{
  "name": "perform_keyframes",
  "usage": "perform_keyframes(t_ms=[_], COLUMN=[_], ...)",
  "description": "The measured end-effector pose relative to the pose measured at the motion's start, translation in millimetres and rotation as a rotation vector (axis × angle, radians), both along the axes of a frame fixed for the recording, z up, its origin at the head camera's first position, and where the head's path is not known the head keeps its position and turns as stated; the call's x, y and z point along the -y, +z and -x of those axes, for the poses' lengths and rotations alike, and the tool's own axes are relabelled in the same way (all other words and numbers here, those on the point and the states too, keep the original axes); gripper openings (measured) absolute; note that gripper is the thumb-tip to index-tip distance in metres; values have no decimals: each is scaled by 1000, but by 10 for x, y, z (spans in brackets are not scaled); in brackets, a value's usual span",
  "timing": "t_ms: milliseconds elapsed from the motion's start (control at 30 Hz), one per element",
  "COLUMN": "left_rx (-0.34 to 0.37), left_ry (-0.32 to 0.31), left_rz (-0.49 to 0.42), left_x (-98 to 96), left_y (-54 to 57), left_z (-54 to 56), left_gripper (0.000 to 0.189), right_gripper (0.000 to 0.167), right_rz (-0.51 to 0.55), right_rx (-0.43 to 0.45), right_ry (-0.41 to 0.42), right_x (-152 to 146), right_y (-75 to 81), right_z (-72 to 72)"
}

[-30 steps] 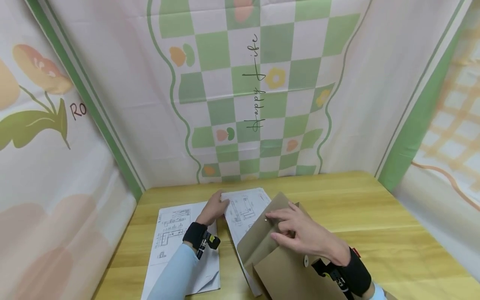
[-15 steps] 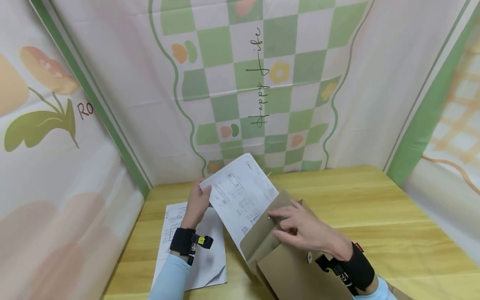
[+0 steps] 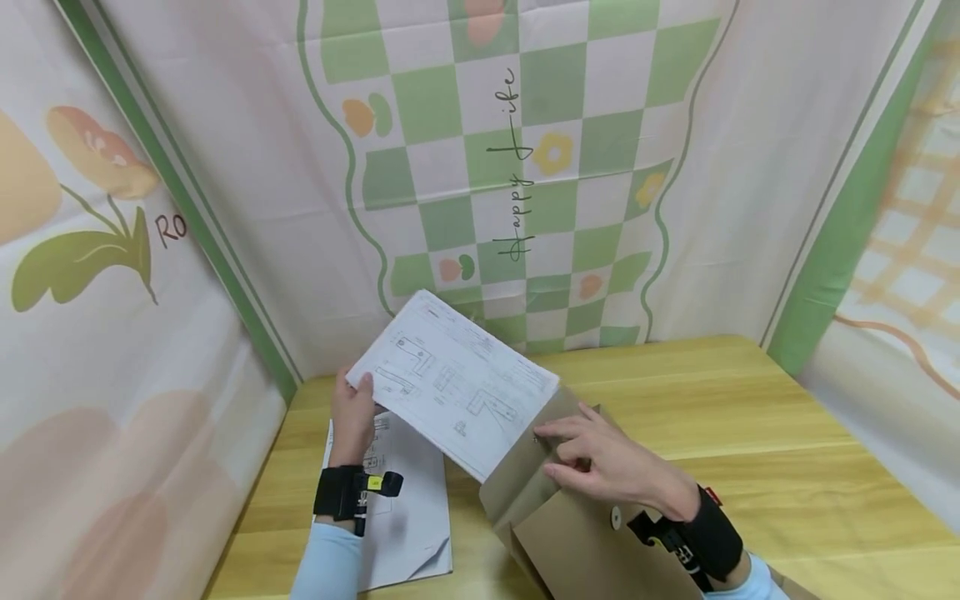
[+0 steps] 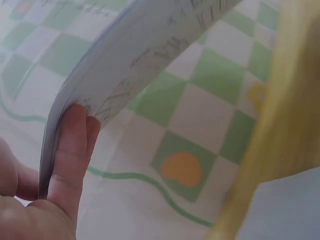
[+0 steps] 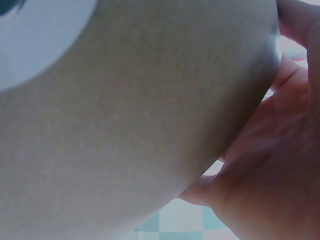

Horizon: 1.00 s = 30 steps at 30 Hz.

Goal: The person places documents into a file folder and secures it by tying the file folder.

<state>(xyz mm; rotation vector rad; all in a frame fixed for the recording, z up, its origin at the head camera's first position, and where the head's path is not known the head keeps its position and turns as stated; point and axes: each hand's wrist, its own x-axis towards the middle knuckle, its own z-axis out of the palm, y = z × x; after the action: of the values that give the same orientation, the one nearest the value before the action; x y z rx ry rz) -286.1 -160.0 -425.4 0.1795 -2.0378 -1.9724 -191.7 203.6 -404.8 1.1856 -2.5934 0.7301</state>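
Observation:
My left hand [image 3: 352,421] pinches the left corner of a sheaf of papers [image 3: 450,379] printed with line drawings. In the left wrist view, the fingers [image 4: 70,155] lie on one face of the bent sheaf [image 4: 130,55], the thumb side on the other. The sheaf slopes up to the left, and its lower right end overlaps the flap of a brown kraft document envelope [image 3: 592,550]. My right hand [image 3: 618,471] grips the envelope at its mouth, spreading the flap back. From the right wrist, the envelope [image 5: 140,120] hides part of that hand [image 5: 270,155].
A second stack of printed papers [image 3: 408,521] lies on the wooden table [image 3: 675,375] under the left forearm, one corner folded. A white round button [image 3: 616,517] sits on the envelope. Patterned cloth [image 3: 442,167] hangs behind and at both sides.
My left hand has raised the sheaf off the table and drawn it left, so more of it shows beyond the flap. The right hand and envelope have stayed almost in place.

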Motion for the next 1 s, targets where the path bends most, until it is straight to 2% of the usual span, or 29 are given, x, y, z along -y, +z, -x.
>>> perform_keyframes(t_ms=[267, 667, 867, 1000], left_rx=[-94, -237, -321, -339], left_ry=[170, 318, 375, 398], left_rz=[-219, -624, -763, -767], left_x=[278, 747, 909, 965], left_y=[166, 427, 457, 407], left_z=[-22, -186, -270, -283], left_gripper=[36, 35, 34, 34], right_gripper=[47, 46, 46, 47], right_rz=[21, -5, -18, -20], right_rx=[12, -5, 25, 48], right_ry=[13, 9, 12, 5], right_x=[10, 4, -13, -36], right_y=[-25, -22, -28, -27], right_z=[11, 38, 59, 74])
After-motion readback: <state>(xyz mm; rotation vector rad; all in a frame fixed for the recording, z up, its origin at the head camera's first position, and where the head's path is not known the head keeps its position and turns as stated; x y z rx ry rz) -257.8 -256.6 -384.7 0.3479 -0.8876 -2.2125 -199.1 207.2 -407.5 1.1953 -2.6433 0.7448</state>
